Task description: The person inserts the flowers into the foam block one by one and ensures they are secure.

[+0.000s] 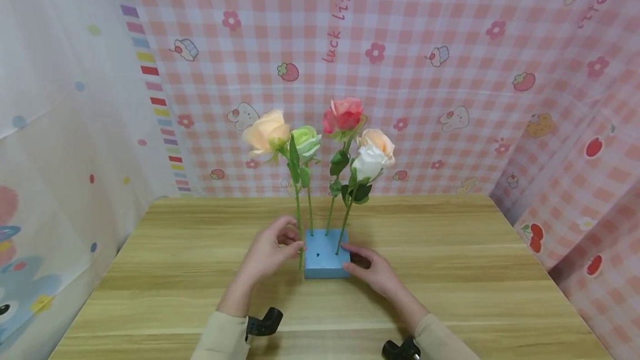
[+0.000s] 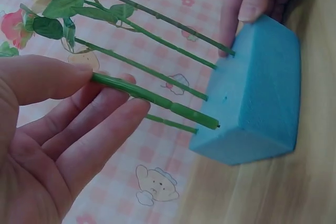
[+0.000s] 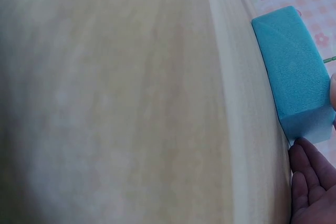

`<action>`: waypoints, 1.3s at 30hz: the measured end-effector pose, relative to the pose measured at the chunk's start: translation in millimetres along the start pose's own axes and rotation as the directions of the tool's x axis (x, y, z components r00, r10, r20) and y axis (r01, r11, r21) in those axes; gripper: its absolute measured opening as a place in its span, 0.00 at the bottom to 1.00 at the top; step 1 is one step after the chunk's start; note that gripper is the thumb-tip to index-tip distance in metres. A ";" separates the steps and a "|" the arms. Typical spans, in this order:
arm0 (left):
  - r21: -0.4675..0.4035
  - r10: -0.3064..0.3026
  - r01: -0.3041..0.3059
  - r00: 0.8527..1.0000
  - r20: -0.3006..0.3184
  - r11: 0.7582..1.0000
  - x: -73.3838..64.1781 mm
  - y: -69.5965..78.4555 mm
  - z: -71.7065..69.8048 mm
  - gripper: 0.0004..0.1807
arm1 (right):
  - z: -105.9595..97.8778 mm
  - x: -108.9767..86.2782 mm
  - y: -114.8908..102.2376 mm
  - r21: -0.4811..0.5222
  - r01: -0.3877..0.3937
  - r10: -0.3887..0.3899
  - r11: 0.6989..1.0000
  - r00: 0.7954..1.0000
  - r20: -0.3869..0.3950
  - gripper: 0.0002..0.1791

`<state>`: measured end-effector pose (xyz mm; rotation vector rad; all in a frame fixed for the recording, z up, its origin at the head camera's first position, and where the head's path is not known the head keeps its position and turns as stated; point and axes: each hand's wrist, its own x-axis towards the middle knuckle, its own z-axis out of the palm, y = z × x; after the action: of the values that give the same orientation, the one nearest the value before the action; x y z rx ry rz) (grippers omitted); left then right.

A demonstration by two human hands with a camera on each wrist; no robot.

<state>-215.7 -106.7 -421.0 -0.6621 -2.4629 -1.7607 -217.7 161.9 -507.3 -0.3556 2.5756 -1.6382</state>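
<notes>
My left hand [image 1: 270,251] pinches the green stem of a peach artificial rose [image 1: 270,132] between thumb and fingers. In the left wrist view, that stem's cut end [image 2: 210,122] overlaps the top face of a blue foam block [image 2: 270,93], close to a small dark hole [image 2: 226,98]. Around the block's right end, my right hand [image 1: 372,271] steadies it with thumb and fingers at its edges. Stuck upright in the block are a green rose [image 1: 306,142], a pink rose [image 1: 343,115], and a white rose [image 1: 367,163] overlapping a pale orange rose [image 1: 378,143].
The block sits on a wood-grain table [image 1: 440,271]. Behind it hangs a pink checked cloth [image 1: 425,21], with a white cloth [image 1: 60,104] at the left. Each wrist wears a black camera, the left camera [image 1: 265,322] near the table's front.
</notes>
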 end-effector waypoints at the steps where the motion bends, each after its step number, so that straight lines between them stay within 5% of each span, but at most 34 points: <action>1: 0.010 0.005 -0.005 1.000 0.007 1.000 1.0 1.1 0.1 0.15 | 0.2 -0.1 -0.2 -0.001 0.005 -0.005 1.000 1.000 0.001 0.24; 9: 0.084 0.031 -0.030 0.999 -0.009 0.996 11.2 5.5 5.4 0.13 | 1.2 -1.6 -4.2 0.014 0.001 -0.001 1.000 1.000 -0.007 0.24; 27: 0.010 0.047 -0.047 0.997 -0.055 0.999 26.0 -9.9 26.1 0.14 | 0.0 0.9 0.2 0.006 -0.005 0.005 1.000 1.000 0.011 0.26; 39: 0.053 0.074 -0.070 0.994 -0.076 0.996 29.5 -9.3 31.5 0.15 | -0.2 0.0 0.4 0.017 -0.001 0.001 1.000 1.000 0.009 0.26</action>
<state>-239.3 -71.1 -432.3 -0.6566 -2.3923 -1.6609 -217.8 162.2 -507.6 -0.3600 2.5539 -1.6531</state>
